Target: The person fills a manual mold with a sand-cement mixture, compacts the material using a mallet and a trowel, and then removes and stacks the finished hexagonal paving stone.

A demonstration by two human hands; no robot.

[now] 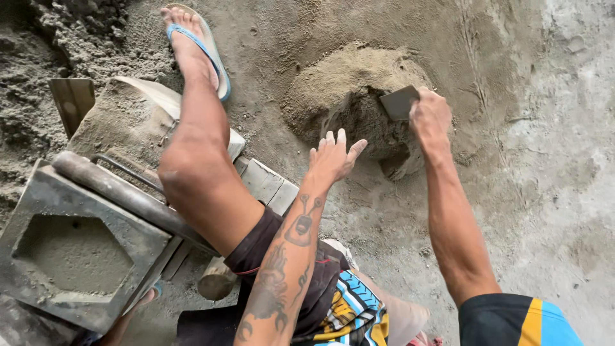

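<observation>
Right hand (430, 116): closed around a small flat dark scraper (398, 102), blade pointing to nine o'clock; fingers curled tight over its right end.
Scraper: pressed into the top of the hollow in the sand mound (349, 83), touching it.
Left hand (333, 157): open, fingers spread and pointing to twelve o'clock, holding nothing; it sits at the lower edge of the hollow, at seven o'clock from the scraper. Whether the fingertips touch the sand cannot be told.
Sand mound: rounded heap of damp brown-grey sand on the ground, upper centre, with a dark scooped cavity on its near side.
Metal mould (77, 256): grey steel frame with a hexagonal recess packed with sand, at eight o'clock from the mound, well apart from both hands.
Bar handle (122, 192): dark round bar lying across the mould's upper edge.
Foot in blue sandal (195, 48): at eleven o'clock, beside a sand-covered block (128, 115).
Ground (551, 160): grey, sandy, streaked at three o'clock.
</observation>
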